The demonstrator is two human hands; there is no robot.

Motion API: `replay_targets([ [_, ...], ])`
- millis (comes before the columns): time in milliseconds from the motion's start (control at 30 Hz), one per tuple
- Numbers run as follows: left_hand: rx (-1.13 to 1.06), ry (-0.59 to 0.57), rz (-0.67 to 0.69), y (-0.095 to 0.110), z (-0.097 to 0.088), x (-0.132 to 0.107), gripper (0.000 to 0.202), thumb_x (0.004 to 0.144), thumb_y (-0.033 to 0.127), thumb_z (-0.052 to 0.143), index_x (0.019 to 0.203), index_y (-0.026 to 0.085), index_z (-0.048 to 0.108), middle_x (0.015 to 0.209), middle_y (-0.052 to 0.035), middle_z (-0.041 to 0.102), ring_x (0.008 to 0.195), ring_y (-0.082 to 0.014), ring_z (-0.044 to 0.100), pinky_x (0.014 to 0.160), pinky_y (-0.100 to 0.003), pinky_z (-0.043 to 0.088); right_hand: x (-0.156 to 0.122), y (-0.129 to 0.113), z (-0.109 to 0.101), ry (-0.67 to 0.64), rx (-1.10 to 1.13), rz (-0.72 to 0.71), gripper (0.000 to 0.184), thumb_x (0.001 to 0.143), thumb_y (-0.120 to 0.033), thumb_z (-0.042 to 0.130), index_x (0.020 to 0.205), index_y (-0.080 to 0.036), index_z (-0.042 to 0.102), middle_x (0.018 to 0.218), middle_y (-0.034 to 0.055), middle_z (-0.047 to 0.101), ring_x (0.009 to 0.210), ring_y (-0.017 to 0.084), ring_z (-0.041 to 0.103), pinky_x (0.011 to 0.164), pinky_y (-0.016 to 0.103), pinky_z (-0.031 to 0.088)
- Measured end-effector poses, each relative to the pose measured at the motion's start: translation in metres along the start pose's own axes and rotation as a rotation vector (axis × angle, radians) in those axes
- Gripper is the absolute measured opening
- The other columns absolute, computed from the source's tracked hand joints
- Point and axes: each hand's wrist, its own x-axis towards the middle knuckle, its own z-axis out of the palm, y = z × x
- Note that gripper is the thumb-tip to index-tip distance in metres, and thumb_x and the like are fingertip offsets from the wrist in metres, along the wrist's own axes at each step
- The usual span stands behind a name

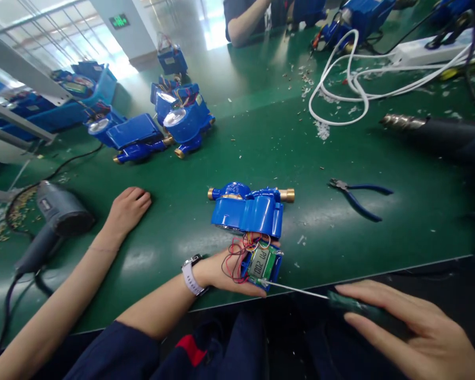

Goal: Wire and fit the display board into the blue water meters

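Observation:
My left hand (217,272), with a watch on its wrist, supports a green circuit board with a small LCD display (260,263) in a blue housing. Thin red, black, yellow and white wires (237,253) run from it to a blue water meter (247,208) with brass pipe ends, lying on the table just beyond. In my right hand (415,327) is a screwdriver (301,290), gripped by its dark green handle. Its tip reaches the near edge of the board; whether it sits in a screw is too small to tell.
Another person's hand (130,208) rests on the green table (206,174) at left, near a heat gun (63,214). Pliers (356,195) and a second heat gun (439,132) lie right. Several blue meters (134,132) and a white cable (320,100) are farther back.

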Motion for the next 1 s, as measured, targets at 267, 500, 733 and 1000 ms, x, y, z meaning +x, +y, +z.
replay_targets([
  [267,0.128,0.004,-0.003,-0.001,0.002,0.0,0.079,0.067,0.03,0.079,0.135,0.027,0.038,0.135,-0.006,0.058,0.123,-0.0259,0.059,0.104,-0.042,0.051,-0.011,0.002,-0.001,-0.173,-0.119,-0.175,0.032,0.09,-0.031,0.061,0.123,-0.032,0.062,0.103,-0.0022,0.071,0.085,0.014,0.07,0.077,0.018,0.057],
  [500,0.105,-0.063,-0.01,-0.002,0.0,0.0,0.065,0.081,0.047,0.062,0.135,0.021,0.037,0.139,-0.0073,0.053,0.131,-0.0232,0.051,0.111,-0.045,0.041,-0.022,0.005,0.0,-0.236,-0.147,-0.105,0.032,0.089,-0.036,0.061,0.12,-0.033,0.064,0.103,0.0004,0.071,0.084,0.02,0.07,0.077,0.027,0.06],
  [733,0.226,-0.094,-0.014,-0.004,0.0,0.001,0.066,0.076,0.048,0.067,0.132,0.025,0.042,0.131,-0.0029,0.06,0.124,-0.0228,0.057,0.108,-0.045,0.045,-0.01,-0.005,0.003,-0.3,-0.048,-0.133,0.028,0.091,-0.028,0.056,0.115,-0.034,0.067,0.107,-0.001,0.071,0.082,0.018,0.071,0.067,0.021,0.06],
  [1000,0.139,-0.092,-0.008,-0.005,0.003,-0.001,0.065,0.081,0.048,0.061,0.134,0.02,0.037,0.134,-0.0095,0.057,0.126,-0.0222,0.056,0.111,-0.042,0.042,-0.022,-0.001,-0.001,-0.205,-0.125,-0.078,0.036,0.091,-0.03,0.055,0.126,-0.037,0.061,0.117,-0.0036,0.067,0.095,0.017,0.069,0.083,0.021,0.058],
])
